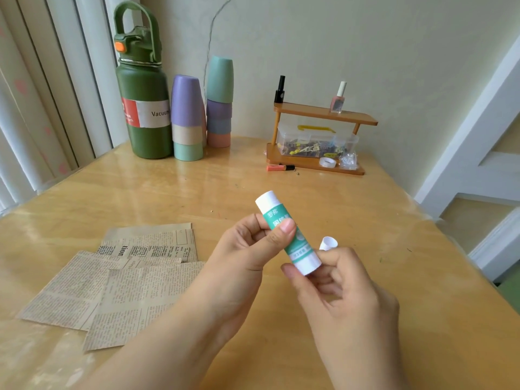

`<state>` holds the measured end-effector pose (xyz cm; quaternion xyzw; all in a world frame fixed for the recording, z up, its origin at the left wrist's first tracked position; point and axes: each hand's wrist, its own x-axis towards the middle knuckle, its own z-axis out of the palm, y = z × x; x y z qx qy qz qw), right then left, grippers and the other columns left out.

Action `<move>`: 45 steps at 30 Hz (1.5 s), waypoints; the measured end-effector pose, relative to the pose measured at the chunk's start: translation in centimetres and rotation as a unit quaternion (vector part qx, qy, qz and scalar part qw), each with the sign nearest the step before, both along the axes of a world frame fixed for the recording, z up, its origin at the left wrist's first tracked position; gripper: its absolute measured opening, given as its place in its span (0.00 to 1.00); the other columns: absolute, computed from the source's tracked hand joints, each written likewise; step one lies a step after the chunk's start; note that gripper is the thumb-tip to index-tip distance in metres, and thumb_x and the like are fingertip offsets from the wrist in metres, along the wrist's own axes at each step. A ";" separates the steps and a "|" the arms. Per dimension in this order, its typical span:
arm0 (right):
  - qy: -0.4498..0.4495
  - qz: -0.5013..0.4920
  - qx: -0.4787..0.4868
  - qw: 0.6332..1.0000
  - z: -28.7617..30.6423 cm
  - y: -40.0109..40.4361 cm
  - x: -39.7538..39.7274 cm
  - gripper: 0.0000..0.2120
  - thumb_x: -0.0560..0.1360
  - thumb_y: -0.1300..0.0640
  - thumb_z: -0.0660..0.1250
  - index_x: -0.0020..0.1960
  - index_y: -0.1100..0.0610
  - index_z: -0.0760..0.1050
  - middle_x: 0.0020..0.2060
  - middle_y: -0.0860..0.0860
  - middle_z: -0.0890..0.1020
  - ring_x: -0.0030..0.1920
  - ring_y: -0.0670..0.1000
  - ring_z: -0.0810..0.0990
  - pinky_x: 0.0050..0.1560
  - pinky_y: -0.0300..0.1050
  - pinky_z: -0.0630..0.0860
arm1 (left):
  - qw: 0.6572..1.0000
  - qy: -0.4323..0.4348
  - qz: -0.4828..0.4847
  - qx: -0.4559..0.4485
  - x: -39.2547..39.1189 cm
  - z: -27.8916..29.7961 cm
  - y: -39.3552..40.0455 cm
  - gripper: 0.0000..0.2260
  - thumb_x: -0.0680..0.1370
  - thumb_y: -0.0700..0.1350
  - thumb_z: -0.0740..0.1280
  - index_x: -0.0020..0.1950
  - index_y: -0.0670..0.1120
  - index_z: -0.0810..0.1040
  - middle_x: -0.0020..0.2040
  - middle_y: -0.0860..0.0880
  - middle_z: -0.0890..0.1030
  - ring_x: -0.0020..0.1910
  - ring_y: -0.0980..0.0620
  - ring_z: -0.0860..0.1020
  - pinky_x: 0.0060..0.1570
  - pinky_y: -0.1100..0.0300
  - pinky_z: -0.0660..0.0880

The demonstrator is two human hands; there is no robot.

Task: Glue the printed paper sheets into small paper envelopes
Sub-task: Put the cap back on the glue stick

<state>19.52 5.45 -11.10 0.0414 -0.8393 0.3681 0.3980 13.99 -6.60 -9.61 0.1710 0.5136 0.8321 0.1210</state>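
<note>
Above bench (365, 209), mid-air: glue stick (287, 233) was held tilted, white end up and away.
Left hand (239, 249): thumb and fingers pinched round the stick's green label.
Right hand (337, 288): fingers curled at the stick's lower end; a white cap (328, 243) showed just behind them, whether gripped or lying on the bench could not be told.
Printed paper sheets (112, 282): lay overlapped on the bench, left of both hands, apart from the stick.
Risk, cap: likely to roll off or get lost if loose.
Risk, glue: over-extended stick could smear or snap.
Risk, sheets: overlapped pile could stick together if glued in place.
</note>
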 end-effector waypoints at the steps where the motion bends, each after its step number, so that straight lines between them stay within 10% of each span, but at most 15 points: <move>1: 0.043 -0.035 0.074 0.996 0.0 0.2 -0.1 0.10 0.68 0.45 0.68 0.42 0.47 0.69 0.29 0.44 0.78 0.33 0.44 0.76 0.34 0.28 0.69 | 1.000 0.002 -0.006 0.003 0.0 0.0 0.0 0.12 0.67 0.53 0.72 0.41 0.46 0.77 0.38 0.48 0.76 0.41 0.53 0.73 0.55 0.55 0.64; 4: 0.098 -0.073 0.168 0.978 -0.4 0.6 0.1 0.13 0.68 0.49 0.71 0.44 0.49 0.68 0.30 0.46 0.74 0.35 0.49 0.71 0.38 0.33 0.67 | 1.000 0.008 -0.028 0.008 0.3 0.0 0.0 0.13 0.69 0.52 0.71 0.43 0.44 0.77 0.39 0.45 0.75 0.43 0.49 0.72 0.54 0.54 0.65; 6: -0.038 0.013 -0.023 0.999 0.7 0.2 0.3 0.22 0.62 0.36 0.73 0.45 0.46 0.67 0.31 0.48 0.78 0.32 0.47 0.75 0.36 0.31 0.70 | 1.000 0.006 -0.025 0.005 0.3 0.1 -0.1 0.12 0.69 0.52 0.71 0.43 0.45 0.77 0.40 0.44 0.75 0.44 0.48 0.72 0.53 0.54 0.65; 10: -0.336 0.302 -0.506 0.735 2.4 -0.7 0.4 0.37 0.65 0.26 0.55 0.43 0.62 0.76 0.27 0.57 0.78 0.23 0.49 0.71 0.23 0.38 0.69 | 1.000 0.000 -0.022 0.013 0.2 0.3 -0.4 0.11 0.68 0.51 0.73 0.42 0.46 0.77 0.40 0.46 0.74 0.38 0.55 0.73 0.49 0.59 0.68; 13: -0.353 0.322 -0.582 0.658 3.2 -0.6 0.8 0.25 0.70 0.39 0.57 0.34 0.62 0.75 0.23 0.57 0.72 0.19 0.46 0.65 0.18 0.36 0.64 | 1.000 0.012 -0.021 0.009 0.1 0.4 -0.4 0.11 0.68 0.51 0.72 0.42 0.45 0.76 0.41 0.46 0.75 0.41 0.55 0.74 0.54 0.58 0.67; 16: -0.304 0.281 -0.514 0.751 2.5 -0.6 0.8 0.22 0.73 0.40 0.65 0.36 0.60 0.74 0.23 0.55 0.74 0.20 0.47 0.67 0.20 0.36 0.65 | 1.000 0.018 -0.015 0.000 0.1 0.3 -0.3 0.13 0.68 0.52 0.71 0.43 0.44 0.75 0.40 0.45 0.74 0.39 0.54 0.74 0.53 0.53 0.65; 20: -0.065 0.065 -0.066 0.994 0.2 0.2 0.1 0.09 0.67 0.48 0.71 0.38 0.50 0.72 0.30 0.46 0.80 0.27 0.43 0.77 0.30 0.28 0.70 | 1.000 0.016 0.004 -0.011 0.0 -0.2 0.0 0.14 0.67 0.53 0.72 0.42 0.45 0.76 0.39 0.47 0.75 0.38 0.53 0.72 0.52 0.53 0.64; 23: 0.042 -0.041 0.106 0.993 -0.2 0.5 0.2 0.13 0.65 0.52 0.74 0.41 0.47 0.69 0.28 0.47 0.77 0.30 0.45 0.75 0.32 0.32 0.70 | 1.000 0.018 -0.008 -0.005 0.2 -0.1 0.1 0.12 0.67 0.53 0.71 0.42 0.46 0.76 0.40 0.47 0.75 0.42 0.52 0.71 0.53 0.56 0.65; 26: -0.093 0.056 -0.110 0.988 1.1 0.1 0.5 0.17 0.62 0.41 0.74 0.44 0.47 0.71 0.30 0.48 0.80 0.30 0.44 0.77 0.34 0.32 0.71 | 1.000 0.008 -0.016 0.011 0.2 0.0 0.0 0.11 0.68 0.52 0.71 0.42 0.46 0.77 0.40 0.46 0.75 0.43 0.50 0.72 0.52 0.55 0.67; 30: -0.329 0.292 -0.513 0.737 2.8 -0.8 0.9 0.31 0.72 0.33 0.58 0.39 0.61 0.78 0.28 0.60 0.79 0.23 0.49 0.73 0.23 0.37 0.69 | 1.000 0.009 -0.025 -0.001 0.2 0.0 -0.3 0.12 0.69 0.52 0.72 0.43 0.45 0.75 0.39 0.47 0.75 0.37 0.55 0.74 0.48 0.57 0.66; 32: -0.339 0.299 -0.551 0.702 3.2 -0.8 1.1 0.25 0.70 0.40 0.58 0.34 0.61 0.77 0.25 0.59 0.77 0.20 0.48 0.70 0.19 0.35 0.66 | 0.999 0.019 -0.026 -0.008 0.2 0.0 -0.4 0.13 0.69 0.53 0.71 0.43 0.45 0.76 0.40 0.46 0.75 0.38 0.54 0.74 0.53 0.55 0.65; 35: -0.290 0.260 -0.442 0.808 2.6 -0.7 1.0 0.23 0.73 0.39 0.63 0.38 0.59 0.75 0.26 0.55 0.79 0.22 0.47 0.71 0.21 0.36 0.67 | 0.999 0.036 -0.020 -0.016 0.2 0.0 -0.2 0.14 0.70 0.53 0.70 0.43 0.43 0.74 0.39 0.45 0.74 0.36 0.53 0.72 0.49 0.53 0.65; 38: -0.116 0.093 -0.072 0.986 0.2 0.3 0.4 0.16 0.70 0.38 0.64 0.39 0.51 0.74 0.27 0.50 0.79 0.25 0.46 0.74 0.26 0.37 0.69 | 0.999 0.026 -0.004 -0.022 0.1 -0.4 0.1 0.16 0.69 0.54 0.71 0.44 0.43 0.75 0.39 0.44 0.74 0.38 0.51 0.71 0.49 0.53 0.65; 41: 0.028 -0.042 0.168 0.984 -0.6 0.9 0.2 0.10 0.71 0.48 0.70 0.42 0.51 0.70 0.27 0.48 0.76 0.27 0.48 0.73 0.29 0.40 0.69 | 0.999 0.011 0.009 -0.029 0.1 -0.6 0.3 0.14 0.67 0.56 0.71 0.43 0.47 0.76 0.41 0.46 0.74 0.44 0.49 0.70 0.55 0.52 0.63; 45: -0.116 0.061 -0.107 0.986 0.9 0.1 0.4 0.19 0.62 0.42 0.76 0.42 0.50 0.72 0.33 0.46 0.82 0.30 0.44 0.78 0.33 0.34 0.74 | 0.999 -0.011 0.024 -0.031 0.0 -0.6 0.2 0.17 0.65 0.57 0.73 0.43 0.47 0.75 0.42 0.45 0.74 0.44 0.47 0.70 0.53 0.51 0.64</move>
